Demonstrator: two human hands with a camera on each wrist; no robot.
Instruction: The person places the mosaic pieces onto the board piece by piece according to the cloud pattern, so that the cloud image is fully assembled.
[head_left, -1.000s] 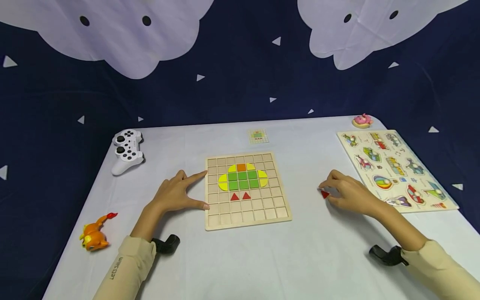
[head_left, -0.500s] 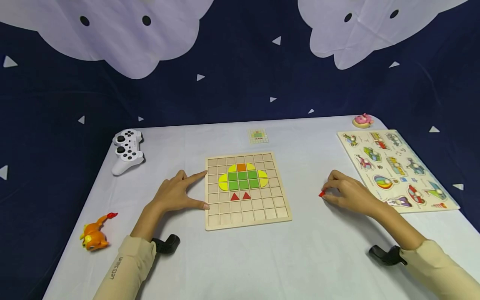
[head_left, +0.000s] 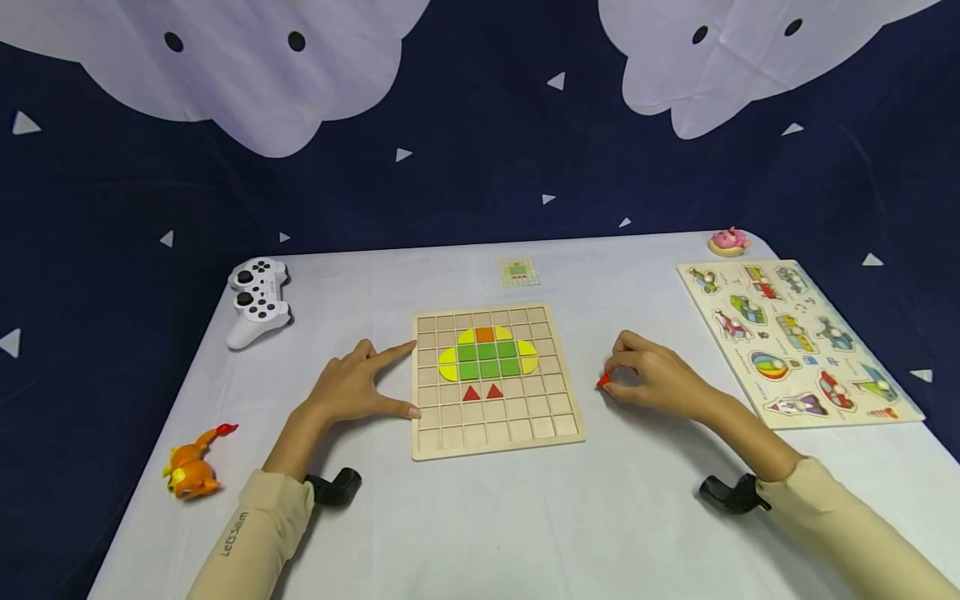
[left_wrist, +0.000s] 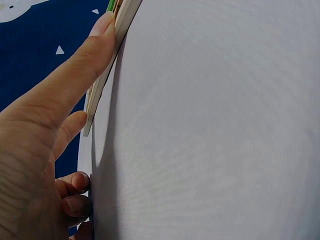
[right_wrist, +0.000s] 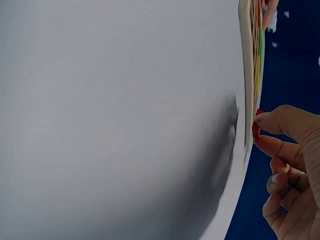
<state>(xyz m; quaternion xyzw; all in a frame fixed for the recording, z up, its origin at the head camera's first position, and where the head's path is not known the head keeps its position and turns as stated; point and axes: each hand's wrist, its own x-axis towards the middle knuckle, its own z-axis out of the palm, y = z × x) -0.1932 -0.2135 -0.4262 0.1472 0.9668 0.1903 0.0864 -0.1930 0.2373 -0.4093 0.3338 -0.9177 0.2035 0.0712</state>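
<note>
A wooden grid board (head_left: 442,440) lies mid-table with flat coloured pieces in its squares: green squares (head_left: 488,368), an orange square (head_left: 484,335), yellow rounded pieces (head_left: 448,365) and two red triangles (head_left: 471,394) in a row below. My left hand (head_left: 348,387) rests at the board's left edge, index finger and thumb spread straight against it; the thumb (left_wrist: 75,70) presses the rim in the left wrist view. Right of the board, my right hand (head_left: 652,375) pinches a small red triangle (right_wrist: 257,125) between thumb and index finger, over the table.
Behind the board lies a small pattern card (head_left: 518,272). A picture puzzle board (head_left: 795,350) and a pink toy (head_left: 728,242) are on the right. At left sit a white game controller (head_left: 258,300) and an orange toy figure (head_left: 191,468).
My right hand has moved left, toward the board, with the red triangle pinched in it, which has turned in the fingers. The left hand has stayed at the board's edge.
</note>
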